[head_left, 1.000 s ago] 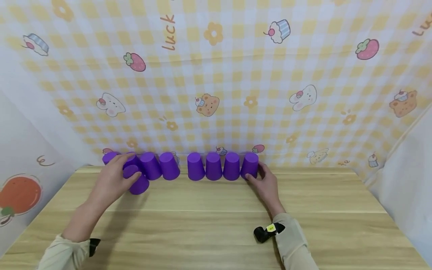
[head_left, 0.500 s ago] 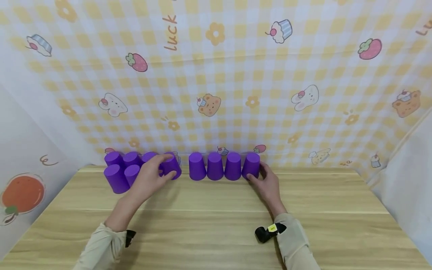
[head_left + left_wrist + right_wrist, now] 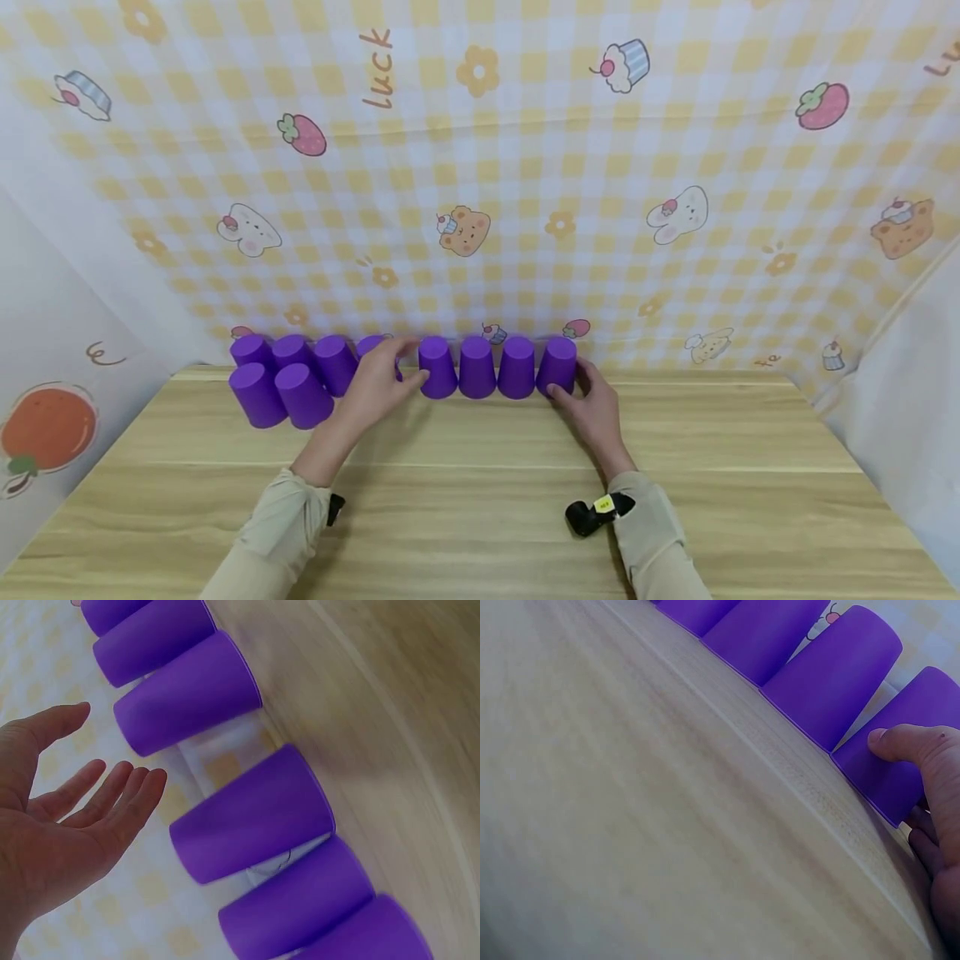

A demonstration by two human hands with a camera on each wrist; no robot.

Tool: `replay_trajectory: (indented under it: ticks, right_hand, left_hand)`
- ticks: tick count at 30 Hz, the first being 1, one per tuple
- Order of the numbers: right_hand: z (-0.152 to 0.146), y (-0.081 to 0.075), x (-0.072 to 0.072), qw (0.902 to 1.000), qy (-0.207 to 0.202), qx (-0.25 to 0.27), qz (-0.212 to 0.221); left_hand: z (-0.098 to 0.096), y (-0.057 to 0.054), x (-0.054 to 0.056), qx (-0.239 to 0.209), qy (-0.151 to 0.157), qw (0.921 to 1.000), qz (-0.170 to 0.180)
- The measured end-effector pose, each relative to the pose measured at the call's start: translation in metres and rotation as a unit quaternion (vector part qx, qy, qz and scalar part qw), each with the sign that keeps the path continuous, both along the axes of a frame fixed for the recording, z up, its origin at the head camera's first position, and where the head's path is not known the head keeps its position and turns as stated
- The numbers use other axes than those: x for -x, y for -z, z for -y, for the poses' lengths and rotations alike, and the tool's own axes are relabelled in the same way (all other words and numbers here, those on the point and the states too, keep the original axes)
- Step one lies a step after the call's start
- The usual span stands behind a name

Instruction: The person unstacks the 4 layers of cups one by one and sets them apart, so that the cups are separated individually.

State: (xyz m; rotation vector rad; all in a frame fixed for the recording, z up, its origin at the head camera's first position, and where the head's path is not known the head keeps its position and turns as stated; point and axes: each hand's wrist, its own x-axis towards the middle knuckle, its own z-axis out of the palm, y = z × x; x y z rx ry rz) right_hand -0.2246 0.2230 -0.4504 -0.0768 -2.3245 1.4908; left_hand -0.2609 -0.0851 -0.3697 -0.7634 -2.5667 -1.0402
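Purple cups stand upside down along the back of the table, narrow ends up. My left hand (image 3: 377,383) is at the gap between the left group and the right row, thumb and fingertips close to that row's leftmost cup (image 3: 437,367). In the left wrist view, the left hand (image 3: 82,802) has relaxed, spread fingers and nothing between them. It partly hides a back cup (image 3: 370,344) of the left group. My right hand (image 3: 592,412) grips the rightmost cup (image 3: 557,364), its thumb (image 3: 900,742) on the front and its other fingers around the far side.
Two cups (image 3: 257,396) stand in front of the left group's back row. Between the row's ends are more cups (image 3: 477,367). A checked cloth (image 3: 525,167) hangs right behind, and the wooden table (image 3: 480,517) stretches toward me.
My left hand has moved right along the cups, from the front left cups to the gap beside the right row. My right hand stays on the rightmost cup.
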Motion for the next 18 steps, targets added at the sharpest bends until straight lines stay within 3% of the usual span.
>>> replay_trajectory:
  ticks: [11,18]
  right_hand:
    - [0.002,0.000,0.000,0.9998,-0.002,-0.006,0.019]
    - [-0.001,0.001,0.000,0.9999,0.000,-0.004,0.015]
  left_hand:
    - [-0.015,0.008,0.012,-0.018,-0.021,0.9989,0.037]
    - [-0.021,0.015,0.020,-0.026,-0.016,0.9982,0.052]
